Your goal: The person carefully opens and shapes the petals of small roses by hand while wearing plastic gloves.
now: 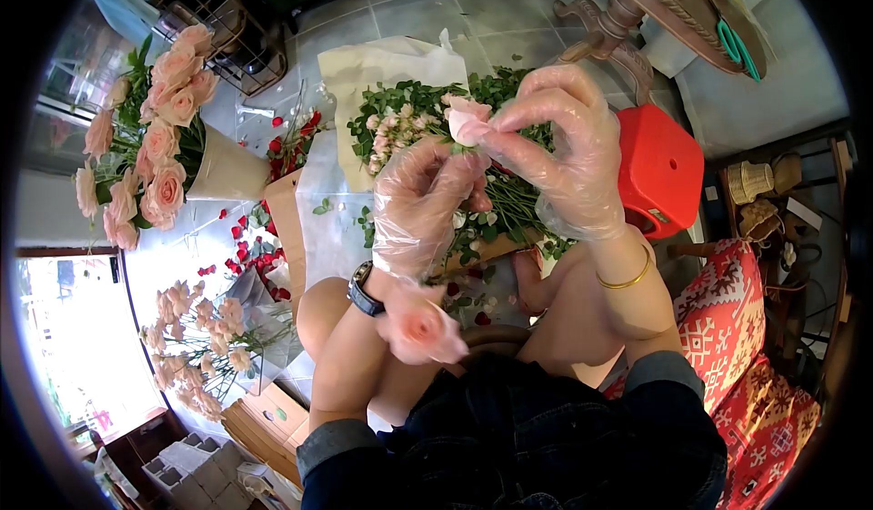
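My left hand (423, 203), in a clear plastic glove, closes its fingers round the base of a pale pink rose (464, 121) held up in front of me. Green sepals show just under the bloom. With thumb and fingertips my right hand (562, 142), gloved the same way, pinches a petal at the flower's right side. A second, larger pink rose (423, 326) shows beside my left wrist; what supports it is hidden. Below both hands lies a heap of green stems (509, 203) with a bunch of small pale spray roses (396, 130).
A bucket (229, 169) of pink roses (162, 183) stands on the left, with paler roses (195, 333) nearer me. Red petals (245, 246) litter the floor. To the right are a red stool (659, 169), a wooden table (682, 5) with green-handled scissors (735, 46), and a shelf of baskets (750, 181).
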A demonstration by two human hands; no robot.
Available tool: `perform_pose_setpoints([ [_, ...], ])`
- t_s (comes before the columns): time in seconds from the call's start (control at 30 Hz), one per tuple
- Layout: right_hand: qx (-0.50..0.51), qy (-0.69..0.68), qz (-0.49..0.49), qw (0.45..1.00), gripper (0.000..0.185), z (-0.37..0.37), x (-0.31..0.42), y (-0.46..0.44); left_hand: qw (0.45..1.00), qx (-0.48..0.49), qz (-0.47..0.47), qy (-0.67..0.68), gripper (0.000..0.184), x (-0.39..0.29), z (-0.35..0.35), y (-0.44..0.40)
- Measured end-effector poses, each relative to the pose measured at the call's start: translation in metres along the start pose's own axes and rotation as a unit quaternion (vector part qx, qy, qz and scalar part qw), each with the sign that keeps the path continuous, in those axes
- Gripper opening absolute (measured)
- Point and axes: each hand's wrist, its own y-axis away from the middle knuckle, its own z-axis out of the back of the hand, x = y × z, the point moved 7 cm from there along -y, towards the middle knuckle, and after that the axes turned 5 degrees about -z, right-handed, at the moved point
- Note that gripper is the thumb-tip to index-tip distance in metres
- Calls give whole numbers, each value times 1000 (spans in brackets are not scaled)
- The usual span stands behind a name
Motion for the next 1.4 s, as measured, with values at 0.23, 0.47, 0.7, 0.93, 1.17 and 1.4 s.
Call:
perform_pose_setpoints([
  [0.23, 36, 25, 180, 983, 18, -11, 22, 6, 1000, -10, 5, -5, 11, 2, 6, -2],
  [0.47, 56, 13, 120, 991, 18, -18, 12, 11, 994, -5, 4, -108, 15, -2, 8, 3],
  [0.7, 95, -247, -142, 954, 12, -16, -2, 12, 998, 5, 64, 12, 22, 7, 13, 6],
  [0.93, 137, -205, -255, 935, 9, 2, -29, 4, 994, 48, 44, 90, 23, -4, 8, 7],
  [1.17, 171, -145, -235, 946, 13, 4, -39, 8, 994, 96, 22, 37, 25, -6, 8, 9],
  [1.4, 115, -271, -266, 918, 15, 0, -29, 13, 982, 189, 22, 2, 25, -14, 7, 12],
])
